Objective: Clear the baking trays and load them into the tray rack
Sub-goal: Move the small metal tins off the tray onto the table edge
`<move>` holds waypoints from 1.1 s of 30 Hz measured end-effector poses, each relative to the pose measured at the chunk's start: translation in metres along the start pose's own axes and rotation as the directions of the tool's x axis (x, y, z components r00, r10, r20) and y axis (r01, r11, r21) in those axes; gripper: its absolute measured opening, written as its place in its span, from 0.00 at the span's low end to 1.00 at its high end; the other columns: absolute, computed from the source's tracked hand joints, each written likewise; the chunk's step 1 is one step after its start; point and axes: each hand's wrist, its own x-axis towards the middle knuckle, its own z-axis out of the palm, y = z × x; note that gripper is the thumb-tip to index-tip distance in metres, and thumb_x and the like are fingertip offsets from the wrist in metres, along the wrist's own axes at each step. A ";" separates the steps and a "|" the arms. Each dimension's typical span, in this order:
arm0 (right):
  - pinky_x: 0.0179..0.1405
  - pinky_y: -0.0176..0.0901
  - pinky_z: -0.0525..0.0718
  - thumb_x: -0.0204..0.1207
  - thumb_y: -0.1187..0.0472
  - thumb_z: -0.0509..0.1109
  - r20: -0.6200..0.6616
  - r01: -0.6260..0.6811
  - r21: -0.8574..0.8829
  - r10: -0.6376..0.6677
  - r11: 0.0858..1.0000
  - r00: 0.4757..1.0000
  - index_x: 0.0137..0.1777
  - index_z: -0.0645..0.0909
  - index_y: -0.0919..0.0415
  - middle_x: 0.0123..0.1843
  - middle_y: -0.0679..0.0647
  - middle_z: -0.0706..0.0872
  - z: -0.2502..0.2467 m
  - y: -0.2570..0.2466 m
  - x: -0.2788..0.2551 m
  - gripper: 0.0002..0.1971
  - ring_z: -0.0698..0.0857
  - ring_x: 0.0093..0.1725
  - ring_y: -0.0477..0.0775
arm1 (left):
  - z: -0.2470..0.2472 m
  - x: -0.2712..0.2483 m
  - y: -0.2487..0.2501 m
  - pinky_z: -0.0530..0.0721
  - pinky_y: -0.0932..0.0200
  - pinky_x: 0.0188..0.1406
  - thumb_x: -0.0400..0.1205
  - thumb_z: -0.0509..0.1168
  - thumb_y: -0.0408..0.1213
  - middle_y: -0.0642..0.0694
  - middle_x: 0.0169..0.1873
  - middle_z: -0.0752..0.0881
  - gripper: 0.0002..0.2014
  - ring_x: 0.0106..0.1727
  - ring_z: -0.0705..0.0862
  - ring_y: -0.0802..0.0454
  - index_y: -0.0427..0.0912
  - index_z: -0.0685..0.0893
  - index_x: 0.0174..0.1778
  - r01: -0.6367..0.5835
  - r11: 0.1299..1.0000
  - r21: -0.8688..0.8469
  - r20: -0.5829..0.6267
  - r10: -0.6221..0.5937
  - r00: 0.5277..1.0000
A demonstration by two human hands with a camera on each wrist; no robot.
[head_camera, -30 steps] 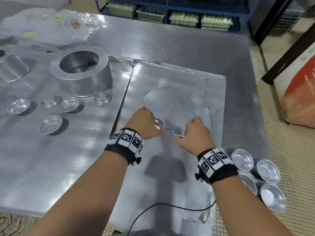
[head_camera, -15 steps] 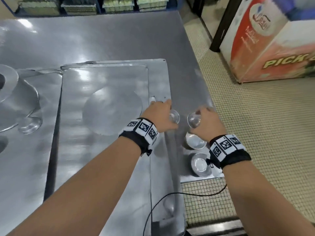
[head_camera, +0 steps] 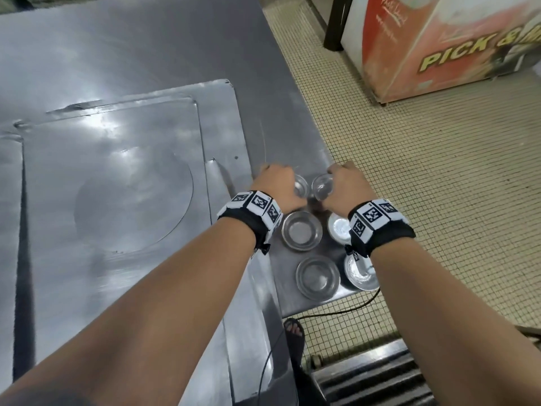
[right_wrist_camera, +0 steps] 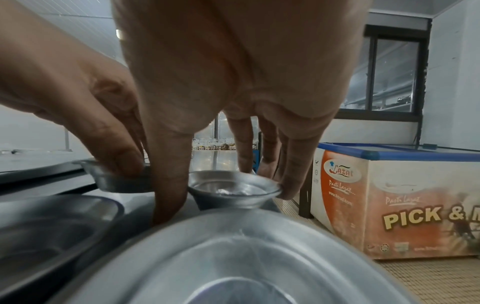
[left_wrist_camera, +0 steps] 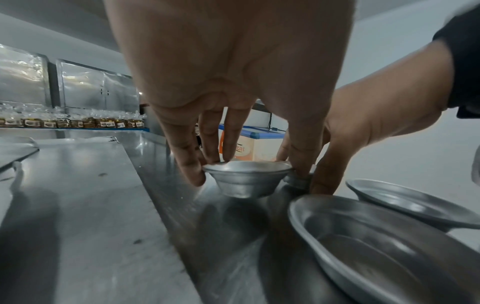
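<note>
My left hand (head_camera: 276, 183) pinches a small aluminium tart mould (head_camera: 300, 185) by its rim, just above or on the steel table. In the left wrist view the same mould (left_wrist_camera: 246, 178) sits between thumb and fingers. My right hand (head_camera: 345, 186) grips a second small mould (head_camera: 322, 186) right beside the first; the right wrist view shows that mould (right_wrist_camera: 235, 190) held at its rim. A flat baking tray (head_camera: 111, 177) lies to the left of both hands, with a round mark on it.
Several shallow metal dishes (head_camera: 301, 230) (head_camera: 317, 277) stand near the table's right corner, just behind my wrists. The table edge (head_camera: 330, 159) drops to a tiled floor. A red and white chest freezer (head_camera: 439, 45) stands at the right. A black cable (head_camera: 345, 310) hangs below.
Both hands have carried their small moulds right, off the baking tray, to the table's right corner beside the shallow dishes, and lowered them. The view has swung right with them.
</note>
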 end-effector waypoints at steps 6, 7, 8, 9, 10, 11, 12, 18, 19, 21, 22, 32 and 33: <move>0.62 0.60 0.85 0.63 0.65 0.80 -0.004 -0.003 -0.026 0.003 1.000 1.000 0.69 0.75 0.64 0.66 0.62 0.73 0.008 0.000 0.010 0.32 0.77 0.65 0.66 | 0.015 0.006 -0.003 0.75 0.47 0.68 0.73 0.74 0.55 0.37 0.59 0.81 0.29 0.64 0.77 0.37 0.36 0.82 0.61 0.015 1.000 0.002 -0.012 -0.015 1.000; 0.62 0.60 0.85 0.63 0.65 0.80 -0.001 -0.005 -0.034 0.005 0.999 1.000 0.69 0.75 0.63 0.67 0.62 0.73 0.008 0.000 0.011 0.33 0.77 0.65 0.66 | 0.017 0.005 -0.004 0.75 0.47 0.69 0.73 0.73 0.55 0.37 0.62 0.79 0.31 0.66 0.76 0.36 0.36 0.80 0.65 0.021 1.000 -0.003 -0.012 -0.021 1.000; 0.62 0.60 0.85 0.63 0.66 0.80 0.003 -0.008 -0.042 0.008 0.999 1.000 0.70 0.75 0.63 0.67 0.62 0.72 0.008 0.000 0.011 0.33 0.77 0.65 0.65 | 0.020 0.005 -0.005 0.75 0.46 0.70 0.74 0.74 0.55 0.37 0.63 0.78 0.33 0.67 0.75 0.35 0.36 0.79 0.67 0.028 0.999 -0.015 -0.008 -0.029 1.000; 0.62 0.59 0.85 0.62 0.66 0.80 0.007 -0.012 -0.048 0.012 0.999 1.000 0.70 0.74 0.62 0.67 0.62 0.72 0.008 0.001 0.012 0.34 0.77 0.66 0.65 | 0.021 0.005 -0.005 0.76 0.45 0.70 0.74 0.74 0.55 0.37 0.64 0.77 0.34 0.69 0.74 0.35 0.36 0.78 0.69 0.034 0.999 -0.024 -0.003 -0.034 0.999; 0.63 0.59 0.84 0.62 0.66 0.80 0.014 -0.016 -0.049 0.016 0.999 1.000 0.71 0.74 0.62 0.67 0.62 0.72 0.008 0.001 0.012 0.35 0.77 0.66 0.65 | 0.021 0.004 -0.006 0.77 0.44 0.70 0.73 0.74 0.56 0.37 0.65 0.77 0.35 0.69 0.73 0.35 0.37 0.77 0.70 0.038 0.999 -0.029 0.000 -0.038 0.999; 0.63 0.58 0.84 0.62 0.66 0.80 0.024 -0.018 -0.050 0.019 0.999 1.000 0.71 0.73 0.61 0.68 0.61 0.71 0.007 0.001 0.011 0.35 0.76 0.66 0.65 | 0.021 0.003 -0.007 0.76 0.43 0.71 0.73 0.74 0.58 0.38 0.65 0.77 0.36 0.69 0.74 0.35 0.37 0.77 0.70 0.038 0.999 -0.025 0.003 -0.038 0.999; 0.63 0.57 0.84 0.62 0.66 0.81 0.034 -0.021 -0.059 0.023 0.998 0.999 0.72 0.73 0.60 0.68 0.61 0.70 0.006 0.000 0.010 0.36 0.75 0.67 0.65 | 0.021 0.002 -0.008 0.75 0.44 0.72 0.73 0.73 0.60 0.38 0.65 0.77 0.36 0.69 0.74 0.35 0.38 0.78 0.70 0.037 0.999 -0.022 0.002 -0.037 0.999; 0.63 0.57 0.82 0.64 0.58 0.84 -0.007 -0.012 -0.142 0.011 0.990 1.000 0.72 0.74 0.60 0.69 0.61 0.71 -0.010 -0.016 -0.007 0.36 0.74 0.68 0.64 | 0.003 -0.020 -0.020 0.75 0.47 0.69 0.79 0.69 0.53 0.38 0.57 0.84 0.23 0.63 0.80 0.37 0.39 0.82 0.61 0.039 0.999 -0.021 -0.031 -0.040 0.999; 0.63 0.57 0.82 0.64 0.57 0.84 -0.009 0.001 -0.151 -0.002 0.989 1.000 0.71 0.74 0.60 0.68 0.61 0.72 -0.012 -0.022 -0.011 0.36 0.74 0.68 0.64 | -0.002 -0.027 -0.024 0.78 0.48 0.67 0.80 0.69 0.50 0.39 0.53 0.86 0.19 0.59 0.83 0.38 0.39 0.84 0.57 0.046 0.999 -0.021 -0.024 -0.047 0.999; 0.59 0.56 0.84 0.64 0.55 0.83 0.007 0.040 -0.167 -0.039 0.985 0.999 0.67 0.78 0.60 0.65 0.61 0.77 -0.017 -0.039 -0.021 0.32 0.78 0.64 0.63 | -0.012 -0.042 -0.034 0.85 0.48 0.60 0.79 0.69 0.45 0.39 0.51 0.88 0.16 0.55 0.86 0.39 0.37 0.86 0.55 0.081 0.995 -0.050 0.008 -0.081 0.997; 0.55 0.55 0.86 0.64 0.54 0.82 0.025 0.064 -0.171 -0.060 0.983 0.998 0.63 0.81 0.59 0.62 0.61 0.80 -0.020 -0.050 -0.027 0.27 0.82 0.59 0.62 | -0.018 -0.051 -0.040 0.87 0.47 0.57 0.78 0.69 0.44 0.39 0.52 0.88 0.17 0.55 0.87 0.38 0.37 0.87 0.58 0.101 0.993 -0.056 0.026 -0.100 0.995; 0.62 0.53 0.84 0.68 0.53 0.82 0.260 0.430 -0.223 -0.372 0.875 0.891 0.68 0.79 0.58 0.66 0.59 0.80 -0.004 -0.214 -0.089 0.29 0.83 0.64 0.61 | -0.075 -0.183 -0.160 0.83 0.50 0.64 0.80 0.71 0.50 0.42 0.66 0.84 0.27 0.65 0.83 0.40 0.42 0.79 0.72 0.345 0.934 -0.092 0.002 -0.347 0.938; 0.62 0.53 0.84 0.68 0.53 0.82 0.276 0.472 -0.226 -0.408 0.852 0.870 0.68 0.80 0.58 0.66 0.59 0.81 0.003 -0.233 -0.096 0.29 0.83 0.63 0.61 | -0.079 -0.201 -0.175 0.83 0.51 0.64 0.81 0.71 0.50 0.42 0.66 0.83 0.27 0.66 0.83 0.41 0.42 0.79 0.73 0.379 0.920 -0.101 -0.015 -0.383 0.924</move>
